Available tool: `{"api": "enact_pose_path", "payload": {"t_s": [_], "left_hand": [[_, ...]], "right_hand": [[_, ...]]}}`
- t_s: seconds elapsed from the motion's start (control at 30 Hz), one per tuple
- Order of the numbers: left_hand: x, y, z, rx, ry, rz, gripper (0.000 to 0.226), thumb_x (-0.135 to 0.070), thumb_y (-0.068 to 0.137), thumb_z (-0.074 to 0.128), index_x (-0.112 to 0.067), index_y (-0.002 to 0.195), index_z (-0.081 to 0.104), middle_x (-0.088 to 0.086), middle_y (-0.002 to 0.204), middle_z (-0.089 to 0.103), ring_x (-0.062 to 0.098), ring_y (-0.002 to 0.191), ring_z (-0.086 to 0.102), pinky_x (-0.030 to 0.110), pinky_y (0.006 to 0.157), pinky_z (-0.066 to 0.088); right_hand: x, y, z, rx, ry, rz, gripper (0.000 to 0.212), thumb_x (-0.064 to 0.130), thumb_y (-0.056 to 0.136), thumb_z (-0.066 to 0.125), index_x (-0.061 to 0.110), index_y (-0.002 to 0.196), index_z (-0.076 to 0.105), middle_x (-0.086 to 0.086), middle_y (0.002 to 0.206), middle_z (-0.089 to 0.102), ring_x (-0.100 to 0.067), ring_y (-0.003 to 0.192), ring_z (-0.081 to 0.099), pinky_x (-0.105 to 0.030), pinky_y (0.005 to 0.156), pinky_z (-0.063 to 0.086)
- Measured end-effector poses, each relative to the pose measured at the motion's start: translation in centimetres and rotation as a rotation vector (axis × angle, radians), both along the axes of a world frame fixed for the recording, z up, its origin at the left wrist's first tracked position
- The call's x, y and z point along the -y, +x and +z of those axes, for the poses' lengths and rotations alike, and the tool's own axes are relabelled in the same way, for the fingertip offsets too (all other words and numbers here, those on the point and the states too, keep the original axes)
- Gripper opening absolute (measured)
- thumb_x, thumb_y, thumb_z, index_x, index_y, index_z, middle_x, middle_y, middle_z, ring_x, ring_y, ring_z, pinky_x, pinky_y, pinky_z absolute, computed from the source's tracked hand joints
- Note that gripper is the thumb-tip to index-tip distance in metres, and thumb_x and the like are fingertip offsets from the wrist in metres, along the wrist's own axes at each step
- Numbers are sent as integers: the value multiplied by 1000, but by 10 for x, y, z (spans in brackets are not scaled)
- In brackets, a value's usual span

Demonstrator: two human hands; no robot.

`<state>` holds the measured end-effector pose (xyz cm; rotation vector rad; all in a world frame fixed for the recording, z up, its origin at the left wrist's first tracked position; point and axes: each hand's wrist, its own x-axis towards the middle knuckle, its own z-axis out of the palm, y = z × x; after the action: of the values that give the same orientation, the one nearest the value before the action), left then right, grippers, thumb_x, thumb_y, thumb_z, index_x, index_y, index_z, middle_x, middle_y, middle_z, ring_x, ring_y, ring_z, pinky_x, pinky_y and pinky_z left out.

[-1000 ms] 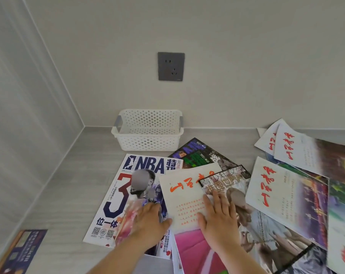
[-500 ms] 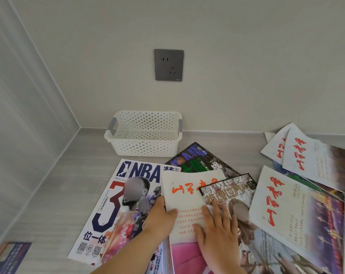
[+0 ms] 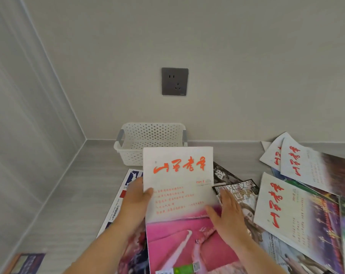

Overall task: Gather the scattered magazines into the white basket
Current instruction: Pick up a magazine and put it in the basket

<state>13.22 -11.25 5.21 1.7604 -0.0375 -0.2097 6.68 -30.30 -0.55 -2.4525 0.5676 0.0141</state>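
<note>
A white magazine with red brush lettering and a pink lower half (image 3: 179, 186) is lifted and tilted up in front of me. My left hand (image 3: 136, 200) grips its left edge, thumb on the cover. My right hand (image 3: 227, 212) lies on its right edge with fingers nearly straight, over a black-topped magazine (image 3: 241, 190). The white perforated basket (image 3: 148, 139) stands behind against the back wall, with nothing visible inside; the raised magazine hides its front right. The NBA magazine (image 3: 126, 186) lies flat underneath on the left.
Several more white magazines with red lettering (image 3: 298, 210) overlap on the right of the grey surface. A dark magazine (image 3: 223, 173) peeks out behind the lifted one. Another magazine (image 3: 25, 262) lies at the bottom left. Walls close the left and back; a grey socket (image 3: 174, 81) sits above the basket.
The white and pink magazine has come up off the pile, its top edge now raised toward the basket. My left hand moved from lying on the NBA magazine to gripping its left edge.
</note>
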Motion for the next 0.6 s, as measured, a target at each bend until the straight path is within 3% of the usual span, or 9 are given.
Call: {"api": "enact_pose_path", "payload": {"t_s": [0.07,0.1,0.17,0.2,0.33,0.43,0.5,0.57,0.6], "left_hand": [[-14,8,14,20,-68,-28,40,6,89,40,-31,81,52,-10,87,60,26,99,56,40,90,46],[-20,13,20,38,-92,-32,40,5,89,41,-33,83,51,-11,89,60,24,97,57,39,87,47],[-31,23,33,96,-129,-39,37,3,90,41,-32,85,51,-11,90,61,20,92,59,37,83,49],[-35,28,41,132,-145,-36,37,3,90,41,-32,85,51,-11,90,61,16,88,60,33,80,51],[-52,60,70,306,-127,-2,25,2,90,41,-20,96,50,-10,90,59,6,84,58,9,65,51],[-57,87,88,401,-75,24,20,0,90,42,-17,99,46,-13,86,57,-2,80,54,-1,59,47],[-55,106,99,453,-55,51,21,0,90,42,-16,102,47,-13,86,56,-7,76,54,-3,57,46],[-52,129,109,515,-51,106,23,1,89,44,-10,108,53,-9,87,58,-10,67,56,0,59,46],[-51,140,114,542,-44,147,24,1,88,46,-6,109,55,-8,87,59,-10,65,56,0,59,46]], "right_hand": [[-6,17,16,94,290,-84,61,26,86,55,12,137,24,-7,138,45,-24,122,46,-39,108,35],[-9,25,26,127,439,-114,55,18,85,57,13,133,30,-3,125,55,-21,105,56,-32,97,45],[-12,39,46,164,635,-91,40,7,85,56,16,121,41,1,103,59,-9,81,58,-11,69,51],[-12,45,56,167,667,-53,32,4,85,55,19,111,46,1,99,60,-4,78,57,-8,61,49],[-15,74,94,200,677,-19,19,2,86,52,20,89,59,-6,97,63,-8,74,59,-22,64,47],[-22,101,119,250,565,-38,23,0,84,54,4,105,62,-6,102,63,-20,80,62,-32,77,52],[-25,118,132,305,477,-19,24,-1,83,56,0,106,63,-7,98,64,-21,73,62,-24,69,54],[-27,135,144,364,428,1,22,-1,82,56,-1,103,65,-5,91,63,-10,61,56,-12,51,49],[-26,144,150,388,413,3,22,0,82,56,0,102,65,-3,90,62,-7,61,55,-12,51,49]]}}
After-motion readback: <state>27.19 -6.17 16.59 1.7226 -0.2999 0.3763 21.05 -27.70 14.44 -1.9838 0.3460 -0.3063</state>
